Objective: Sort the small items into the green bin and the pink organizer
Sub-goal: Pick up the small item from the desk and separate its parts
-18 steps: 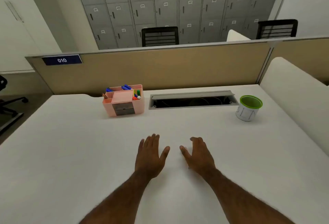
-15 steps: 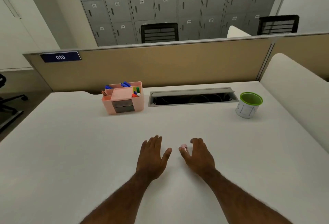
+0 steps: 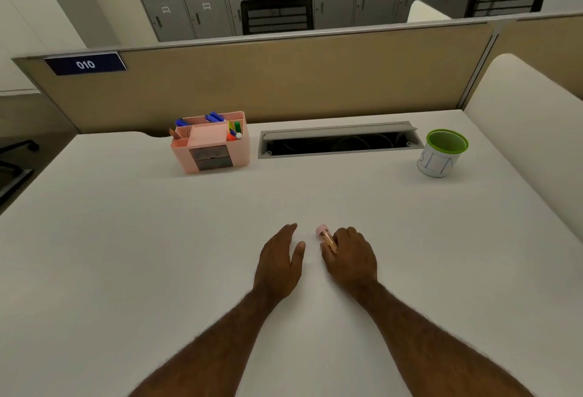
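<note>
A pink organizer (image 3: 210,156) stands at the back left of the white desk (image 3: 157,239), with blue, green and orange pens in its compartments. A white bin with a green rim (image 3: 441,156) stands at the back right, and I see nothing inside it. My right hand (image 3: 348,257) is curled around a small clear tube with a pink cap (image 3: 325,236) that sticks out past my thumb and fingers. My left hand (image 3: 279,261) rests flat on the desk just left of it, fingers together, holding nothing.
A grey cable tray (image 3: 337,141) lies open in the desk between organizer and bin. A tan partition (image 3: 284,81) closes the back edge, and a white divider (image 3: 536,131) runs along the right side. Lockers and black chairs stand beyond.
My right hand has curled and the pink-capped tube now shows in its fingers; before both hands lay flat. My head has tilted down, so everything sits higher in view.
</note>
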{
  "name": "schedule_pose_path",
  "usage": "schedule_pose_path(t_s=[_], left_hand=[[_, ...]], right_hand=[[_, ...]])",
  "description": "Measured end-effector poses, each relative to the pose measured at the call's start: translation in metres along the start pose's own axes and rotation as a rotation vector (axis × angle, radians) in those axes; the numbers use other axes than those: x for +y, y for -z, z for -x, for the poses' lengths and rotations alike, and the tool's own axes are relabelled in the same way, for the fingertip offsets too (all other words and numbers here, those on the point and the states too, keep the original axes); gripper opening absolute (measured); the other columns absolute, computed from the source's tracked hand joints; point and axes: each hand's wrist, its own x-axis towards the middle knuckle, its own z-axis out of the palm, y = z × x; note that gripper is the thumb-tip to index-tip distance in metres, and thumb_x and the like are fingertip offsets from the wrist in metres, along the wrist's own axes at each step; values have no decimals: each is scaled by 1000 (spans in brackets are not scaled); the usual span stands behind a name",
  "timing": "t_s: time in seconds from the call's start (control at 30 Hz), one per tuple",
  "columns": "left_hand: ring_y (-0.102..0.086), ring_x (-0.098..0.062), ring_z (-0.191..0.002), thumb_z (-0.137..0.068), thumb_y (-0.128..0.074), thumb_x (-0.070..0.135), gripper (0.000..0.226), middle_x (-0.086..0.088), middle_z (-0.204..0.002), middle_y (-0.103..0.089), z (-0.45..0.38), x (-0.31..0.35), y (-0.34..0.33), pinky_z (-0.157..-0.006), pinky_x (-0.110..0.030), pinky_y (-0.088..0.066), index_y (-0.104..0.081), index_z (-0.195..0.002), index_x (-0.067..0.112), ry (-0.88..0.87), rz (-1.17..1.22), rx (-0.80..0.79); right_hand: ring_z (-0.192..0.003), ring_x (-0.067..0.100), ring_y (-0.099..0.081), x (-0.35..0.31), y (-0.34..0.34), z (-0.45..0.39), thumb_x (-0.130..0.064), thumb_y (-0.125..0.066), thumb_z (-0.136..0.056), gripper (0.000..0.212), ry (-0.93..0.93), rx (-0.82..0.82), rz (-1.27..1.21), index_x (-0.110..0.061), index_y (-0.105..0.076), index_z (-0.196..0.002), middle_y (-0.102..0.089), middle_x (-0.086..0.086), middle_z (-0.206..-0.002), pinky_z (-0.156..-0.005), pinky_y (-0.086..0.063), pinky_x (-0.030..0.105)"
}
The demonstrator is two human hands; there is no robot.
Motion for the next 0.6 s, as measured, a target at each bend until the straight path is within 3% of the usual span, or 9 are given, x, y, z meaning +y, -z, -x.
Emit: schedule_pose_path(t_s=[0.17, 0.3, 0.47, 0.6], left_hand=[[-49, -15, -131, -100, -40, 30, 40, 1, -145, -52, -16, 22, 1, -104, -18, -31, -48, -139, 24, 172, 305, -14], [-64, -18, -113, -99, -46, 29, 30, -5, -122, -68, -30, 41, 12, -104, -39, -47, -61, -125, 25, 278, 669, -72], [-68, -16, -106, -97, -52, 27, 23, -4, -111, -74, -38, 49, 24, -99, -35, -51, -67, -114, 27, 280, 830, -118], [-68, -18, -106, -95, -55, 22, 21, -6, -107, -75, -41, 51, 27, -97, -33, -51, -70, -110, 22, 323, 1004, -133]], right_hand=[[-71, 26, -64, -18, -1, 7, -46, -52, -91, 31, -71, -48, -240, -18, -45, -102, -63, -1, -82, -63, -54, 37], [-70, 25, -67, -36, -1, 10, -42, -53, -92, 32, -3, -58, -346, -17, -42, -110, -61, -3, -81, -60, -55, 37], [-76, 19, -67, -49, 3, 1, -51, -43, -94, 42, -18, -92, -457, -20, -45, -122, -63, -7, -89, -68, -59, 40], [-79, 22, -67, -55, 5, -5, -47, -39, -96, 40, -7, -77, -442, -16, -51, -118, -71, 3, -95, -72, -59, 43]])
